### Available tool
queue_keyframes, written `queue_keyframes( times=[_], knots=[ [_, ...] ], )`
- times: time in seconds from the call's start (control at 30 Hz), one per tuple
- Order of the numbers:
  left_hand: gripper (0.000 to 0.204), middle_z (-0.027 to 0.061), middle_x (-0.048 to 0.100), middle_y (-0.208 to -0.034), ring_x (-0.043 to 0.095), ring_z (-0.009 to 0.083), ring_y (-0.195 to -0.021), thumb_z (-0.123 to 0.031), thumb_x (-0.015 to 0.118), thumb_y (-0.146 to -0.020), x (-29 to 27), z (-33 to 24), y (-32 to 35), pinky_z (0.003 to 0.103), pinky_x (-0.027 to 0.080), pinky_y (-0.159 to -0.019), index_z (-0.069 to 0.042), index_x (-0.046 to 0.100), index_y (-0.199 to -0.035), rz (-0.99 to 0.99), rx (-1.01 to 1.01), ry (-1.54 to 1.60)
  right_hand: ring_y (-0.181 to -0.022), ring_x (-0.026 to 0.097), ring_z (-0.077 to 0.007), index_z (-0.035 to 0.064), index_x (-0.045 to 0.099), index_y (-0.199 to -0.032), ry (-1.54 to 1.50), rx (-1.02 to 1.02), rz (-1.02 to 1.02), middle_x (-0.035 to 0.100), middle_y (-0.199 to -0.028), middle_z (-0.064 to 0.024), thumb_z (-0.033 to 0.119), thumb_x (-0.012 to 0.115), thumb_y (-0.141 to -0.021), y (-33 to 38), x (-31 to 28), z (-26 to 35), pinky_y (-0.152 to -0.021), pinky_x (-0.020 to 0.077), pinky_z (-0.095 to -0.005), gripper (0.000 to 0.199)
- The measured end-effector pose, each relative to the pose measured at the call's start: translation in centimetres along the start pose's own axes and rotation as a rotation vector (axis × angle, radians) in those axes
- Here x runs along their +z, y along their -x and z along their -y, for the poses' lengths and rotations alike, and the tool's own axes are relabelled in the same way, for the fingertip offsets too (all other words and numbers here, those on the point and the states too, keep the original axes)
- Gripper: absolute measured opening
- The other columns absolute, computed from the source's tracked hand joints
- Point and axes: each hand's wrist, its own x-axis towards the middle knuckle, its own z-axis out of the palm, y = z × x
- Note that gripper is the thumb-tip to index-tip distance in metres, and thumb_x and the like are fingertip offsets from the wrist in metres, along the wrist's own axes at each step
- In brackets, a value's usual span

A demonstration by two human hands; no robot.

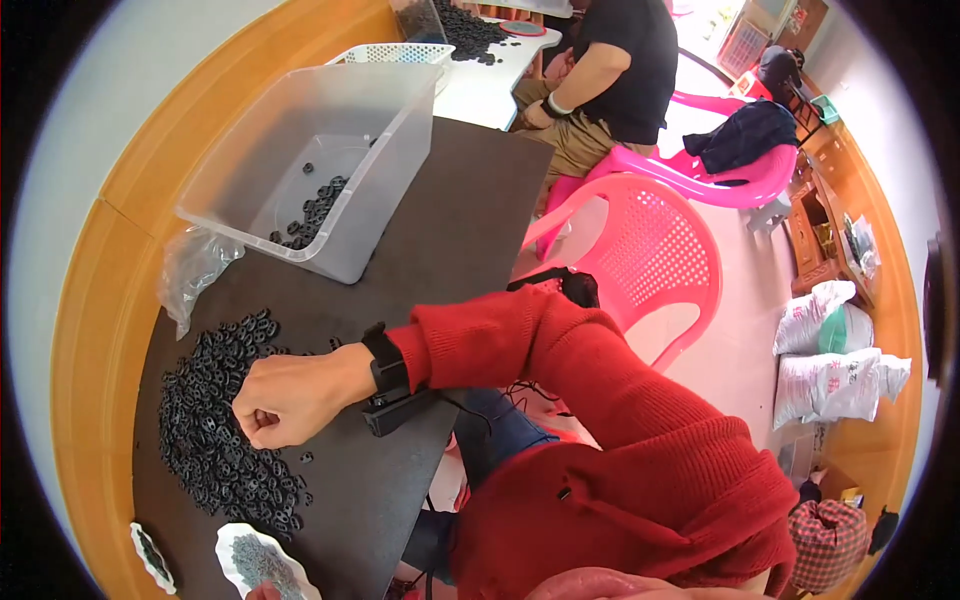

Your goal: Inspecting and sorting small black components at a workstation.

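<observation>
My right hand (285, 402), in a red sleeve with a black wrist strap, is curled closed over a pile of small black ring-like pieces (205, 440). Thumb and forefinger meet at its lower side; whatever they may hold is hidden. Of my left hand (264, 592) only fingertips show at the lower edge. They are at a white dish (228, 560) filled with tiny grey bits (258, 562). Whether those fingers pinch anything cannot be seen. A few loose black pieces lie beside the pile.
A clear plastic bin (400, 170) with some black pieces stands on the dark table (450, 210). Near it lies a clear bag (195, 265). A small white dish (150, 560) sits lower left. Pink chairs (650, 240) and a seated person (630, 80) are beyond.
</observation>
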Motion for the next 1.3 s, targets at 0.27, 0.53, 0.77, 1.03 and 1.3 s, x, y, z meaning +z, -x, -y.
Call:
queue_keyframes(
  times=[0.27, 0.53, 0.77, 1.03, 1.3],
  knots=[
    [0.027, 0.0131, 0.080, -0.101, 0.072, 0.0208, -0.086, -0.018, 0.075, -0.102, -2.4, 0.0, -0.2, 0.036, 0.056, -0.080, 0.004, 0.078, -0.118, -0.116, -0.001, 0.222, -0.069, 0.073, -0.0233, 0.0016, 0.074, -0.086, -0.096, -0.042, 0.104, 0.076, -0.077, -0.0103, 0.011, 0.074, -0.090, -3.6, 3.6, 0.5, -0.065, 0.0566, -0.0377, 0.010],
    [0.028, 0.0119, 0.079, -0.104, 0.071, 0.0190, -0.087, -0.018, 0.074, -0.104, -2.4, -1.5, -0.8, 0.035, 0.056, -0.081, 0.003, 0.077, -0.121, -0.165, 0.032, 0.411, -0.071, 0.076, -0.0279, 0.0002, 0.078, -0.083, -0.139, -0.012, 0.088, 0.078, -0.078, -0.0139, 0.013, 0.073, -0.088, -3.8, 3.7, 1.0, -0.068, 0.0591, -0.0398, 0.014],
    [0.028, 0.0108, 0.079, -0.106, 0.070, 0.0174, -0.088, -0.019, 0.074, -0.105, -1.6, -3.7, -0.6, 0.033, 0.055, -0.081, 0.003, 0.076, -0.123, -0.196, 0.055, 0.595, -0.074, 0.077, -0.0235, 0.0002, 0.078, -0.088, -0.143, 0.051, 0.037, 0.079, -0.081, -0.0124, 0.014, 0.075, -0.092, -4.4, 3.9, 0.9, -0.069, 0.0600, -0.0369, 0.015],
    [0.030, 0.0076, 0.077, -0.113, 0.067, 0.0136, -0.095, -0.020, 0.073, -0.108, -1.6, 0.7, -2.7, 0.030, 0.053, -0.085, 0.001, 0.074, -0.129, -0.204, 0.003, 0.870, -0.077, 0.077, -0.0142, 0.0010, 0.078, -0.095, -0.286, 0.138, 0.007, 0.082, -0.086, -0.0090, 0.015, 0.076, -0.097, -6.4, 7.0, 0.2, -0.069, 0.0603, -0.0315, 0.015],
    [0.031, -0.0029, 0.073, -0.106, 0.064, 0.0073, -0.092, -0.028, 0.077, -0.107, 4.9, 1.9, -9.3, 0.025, 0.052, -0.083, -0.008, 0.074, -0.130, 0.165, -0.214, 1.608, -0.075, 0.072, -0.0097, -0.0022, 0.077, -0.108, -0.555, 0.422, 0.017, 0.082, -0.097, -0.0128, 0.018, 0.076, -0.105, -8.3, 10.8, 0.5, -0.070, 0.0587, -0.0248, 0.021]
  ],
)
